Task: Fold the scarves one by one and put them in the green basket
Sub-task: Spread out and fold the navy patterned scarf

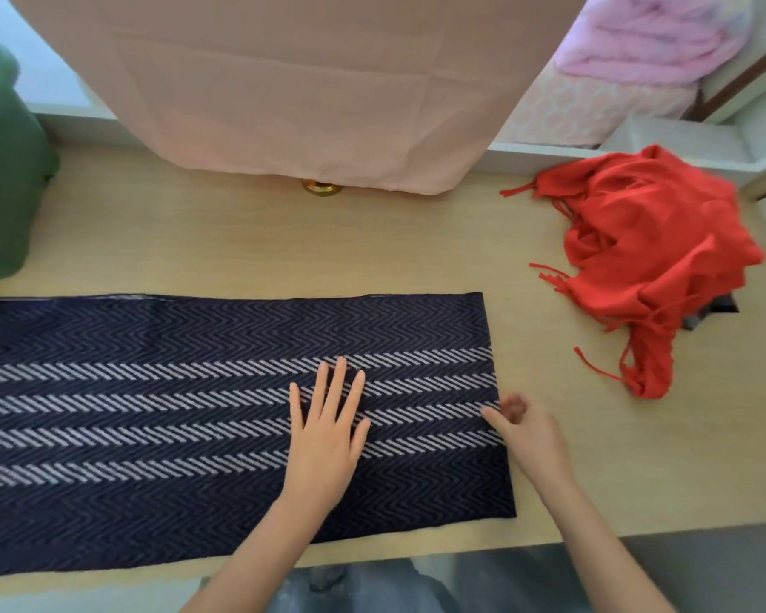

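Note:
A dark navy scarf (151,418) with pale zigzag stripes lies flat across the wooden table (284,250), running off the left edge of view. My left hand (328,440) presses flat on it with fingers spread, near its right end. My right hand (527,431) is at the scarf's right edge, its fingertips pinching that edge. A crumpled red scarf (651,254) with fringes lies at the right of the table. The green basket (5,170) stands at the far left, partly out of frame.
A pink cloth (306,90) hangs down over the table's back edge, with a small brass knob (321,187) under its hem. Pink bedding (646,42) lies beyond the table at the upper right. A dark object (708,314) peeks out under the red scarf.

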Motion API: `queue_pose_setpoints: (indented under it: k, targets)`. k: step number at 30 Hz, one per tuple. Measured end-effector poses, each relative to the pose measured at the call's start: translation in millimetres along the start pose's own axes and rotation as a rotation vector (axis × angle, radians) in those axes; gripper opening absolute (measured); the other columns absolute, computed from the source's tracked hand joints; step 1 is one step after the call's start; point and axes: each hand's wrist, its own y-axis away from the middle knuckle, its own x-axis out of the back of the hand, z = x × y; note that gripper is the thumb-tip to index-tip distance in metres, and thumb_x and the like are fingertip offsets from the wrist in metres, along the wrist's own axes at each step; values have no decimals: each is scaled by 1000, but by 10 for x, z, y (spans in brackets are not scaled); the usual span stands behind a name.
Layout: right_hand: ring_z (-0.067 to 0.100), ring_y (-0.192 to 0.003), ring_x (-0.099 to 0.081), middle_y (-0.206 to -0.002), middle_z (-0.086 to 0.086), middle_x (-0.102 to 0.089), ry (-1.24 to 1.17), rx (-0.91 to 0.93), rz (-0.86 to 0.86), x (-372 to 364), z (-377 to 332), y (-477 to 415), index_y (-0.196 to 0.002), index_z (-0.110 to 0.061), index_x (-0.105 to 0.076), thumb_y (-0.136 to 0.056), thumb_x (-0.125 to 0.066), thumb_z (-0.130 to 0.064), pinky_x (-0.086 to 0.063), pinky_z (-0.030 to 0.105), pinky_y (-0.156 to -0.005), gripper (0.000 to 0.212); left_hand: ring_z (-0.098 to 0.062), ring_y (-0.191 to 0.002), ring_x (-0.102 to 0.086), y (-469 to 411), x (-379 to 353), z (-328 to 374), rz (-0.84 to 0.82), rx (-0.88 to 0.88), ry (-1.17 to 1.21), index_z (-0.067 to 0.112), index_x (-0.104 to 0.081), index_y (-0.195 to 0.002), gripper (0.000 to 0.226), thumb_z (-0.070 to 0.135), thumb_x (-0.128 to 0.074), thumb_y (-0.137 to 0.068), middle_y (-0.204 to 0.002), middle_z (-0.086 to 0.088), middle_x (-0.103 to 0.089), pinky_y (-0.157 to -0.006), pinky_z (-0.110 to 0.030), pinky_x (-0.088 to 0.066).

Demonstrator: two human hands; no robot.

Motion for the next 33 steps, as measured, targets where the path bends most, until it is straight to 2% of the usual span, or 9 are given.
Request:
queue_pose_setpoints:
  k: [5, 8, 10, 13, 18, 21, 26, 30, 33]
  targets:
    - [13, -67, -60, -73, 1, -64, -117, -31, 12, -11, 218, 253, -80, -18, -59, -83, -72, -26, -44, 28, -57, 15, -32, -144, -23, -40, -39, 124, 66, 36, -42, 13, -35, -147, 59, 38, -32, -94, -155, -14, -29, -115, -56, -11]
    - [17, -75, -63, -77, 0, -66, -221, -13, -7, 115, 266, 155, -83, -17, -63, -85, -70, -23, -49, 29, -65, 9, -30, -125, -48, -91, 62, 390, 191, -6, 120, 11, -58, -127, 40, 20, -61, -88, -134, -11, -53, -108, -46, -34]
    - [18, -80, -63, -83, -4, -66, -216, 63, 10, 262, 253, -28, -87, -19, -64, -89, -64, -17, -49, 24, -68, 3, -22, -102, -58, -57, 136, 766, 171, -11, 279, 15, -63, -112, 33, 23, -70, -80, -113, -1, -58, -89, -35, -49]
    - [14, -82, -59, -93, -7, -66, -149, 258, -21, 455, 138, -382, -96, -24, -63, -90, -57, -1, -43, 11, -68, 24, -14, -85, -55, 30, 80, 1442, -2, 35, 358, 24, -59, -102, 41, 49, -69, -71, -96, 7, -53, -71, -28, -52]
    - [7, -129, -34, -141, -9, -43, 217, 675, -206, 445, -169, -842, -130, -25, -55, -83, -49, 13, -24, 23, -109, 61, -21, -81, -55, -64, -68, 2010, -189, 242, 293, 20, -62, -93, 76, 59, -84, -32, -93, 1, -55, -67, -36, -53]
    - [15, -142, -19, -154, -6, -30, 382, 849, -288, 296, -306, -1055, -132, -24, -54, -87, -50, 7, -19, 33, -117, 55, -21, -76, -53, -110, -108, 2028, -144, 278, 261, 19, -62, -89, 64, 53, -87, -40, -89, -1, -55, -63, -36, -51]
    - [19, -146, -11, -153, -6, -30, 436, 926, -342, 357, -281, -1212, -128, -23, -57, -88, -44, 10, -13, 38, -119, 54, -14, -70, -53, -73, -99, 1849, -38, 294, 392, 25, -56, -79, 38, 27, -85, -56, -79, 8, -52, -58, -27, -49]
    - [31, -141, -24, -145, 4, -44, 451, 1028, -215, 391, -273, -1272, -114, -19, -67, -83, -59, 8, -28, 53, -111, 42, -5, -78, -52, -9, 125, 1683, -108, 450, 655, 29, -41, -94, 13, 27, -55, -94, -89, 13, -52, -62, -20, -39]
    - [32, -136, -33, -135, 5, -55, 424, 1087, -171, 317, -404, -1252, -93, -19, -69, -82, -68, -1, -36, 57, -104, 21, -3, -73, -52, 87, 244, 1482, -40, 540, 832, 31, -40, -96, 10, 24, -47, -99, -86, 14, -53, -63, -21, -40]
